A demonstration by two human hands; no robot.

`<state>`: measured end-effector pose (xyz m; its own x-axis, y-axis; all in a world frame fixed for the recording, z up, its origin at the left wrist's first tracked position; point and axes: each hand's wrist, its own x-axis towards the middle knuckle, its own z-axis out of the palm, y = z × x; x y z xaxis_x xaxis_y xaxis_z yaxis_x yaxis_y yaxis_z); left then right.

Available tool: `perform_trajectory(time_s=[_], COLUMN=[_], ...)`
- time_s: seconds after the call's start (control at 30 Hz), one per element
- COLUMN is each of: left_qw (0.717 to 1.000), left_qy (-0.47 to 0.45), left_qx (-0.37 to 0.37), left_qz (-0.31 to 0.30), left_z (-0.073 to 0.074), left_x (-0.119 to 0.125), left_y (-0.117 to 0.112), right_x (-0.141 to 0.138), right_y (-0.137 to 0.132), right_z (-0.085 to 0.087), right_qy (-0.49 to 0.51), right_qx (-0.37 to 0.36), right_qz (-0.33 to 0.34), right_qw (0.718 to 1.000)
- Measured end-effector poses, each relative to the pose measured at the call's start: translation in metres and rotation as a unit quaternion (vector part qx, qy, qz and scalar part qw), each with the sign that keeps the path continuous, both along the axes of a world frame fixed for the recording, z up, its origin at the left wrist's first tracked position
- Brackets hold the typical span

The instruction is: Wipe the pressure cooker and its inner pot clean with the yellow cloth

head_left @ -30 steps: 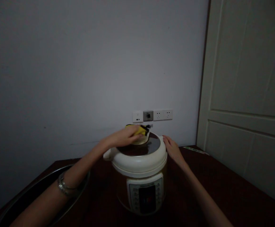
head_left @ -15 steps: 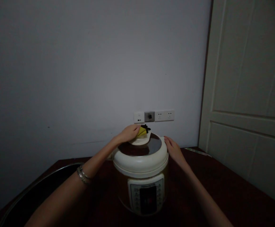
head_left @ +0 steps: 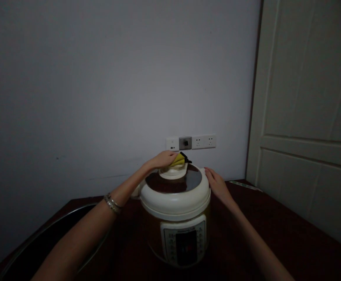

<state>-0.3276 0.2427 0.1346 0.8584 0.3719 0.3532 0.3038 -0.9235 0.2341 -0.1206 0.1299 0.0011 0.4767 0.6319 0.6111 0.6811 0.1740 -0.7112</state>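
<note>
An electric pressure cooker (head_left: 174,203) stands upright, with a cream rim, a dark lid top and a control panel facing me. My left hand (head_left: 165,159) is closed around a yellow cloth (head_left: 178,160) with black edging, pressed on the cream lid handle (head_left: 173,172). Bracelets circle the left wrist. At the lid's right side, my right hand (head_left: 215,183) grips the cooker's edge by a small cream tab; part of its fingers is hidden behind the rim.
A large dark round basin (head_left: 67,214) with a pale rim sits at the left on the dark red table (head_left: 246,218). Wall sockets (head_left: 204,142) are behind the cooker. A thin printed strip (head_left: 245,185) lies at the back right, near a white door (head_left: 307,117).
My left hand and the cloth have shifted slightly right and up over the lid handle. The cooker has turned slightly. My right hand stays at the rim.
</note>
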Motion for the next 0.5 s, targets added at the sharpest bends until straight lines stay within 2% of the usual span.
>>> perform_trajectory(time_s=[0.1, 0.27, 0.4, 0.5], left_qw=[0.998, 0.986, 0.972, 0.978], left_qy=[-0.052, -0.052, -0.009, 0.019], left_qx=[-0.013, 0.157, 0.235, 0.202], left_qz=[0.044, 0.009, -0.003, -0.041], left_z=[-0.008, -0.021, -0.018, -0.009], left_x=[-0.007, -0.024, -0.024, -0.017], left_y=[0.000, -0.023, -0.036, -0.030], right_x=[-0.001, -0.001, -0.001, -0.002], right_y=[-0.001, -0.001, -0.001, -0.001], right_z=[0.000, -0.001, 0.000, 0.001], right_qy=[-0.001, -0.006, -0.007, 0.001], right_qx=[0.004, 0.002, -0.004, -0.003], right_qz=[-0.006, 0.003, -0.001, 0.002], right_qw=[1.000, 1.000, 1.000, 1.000])
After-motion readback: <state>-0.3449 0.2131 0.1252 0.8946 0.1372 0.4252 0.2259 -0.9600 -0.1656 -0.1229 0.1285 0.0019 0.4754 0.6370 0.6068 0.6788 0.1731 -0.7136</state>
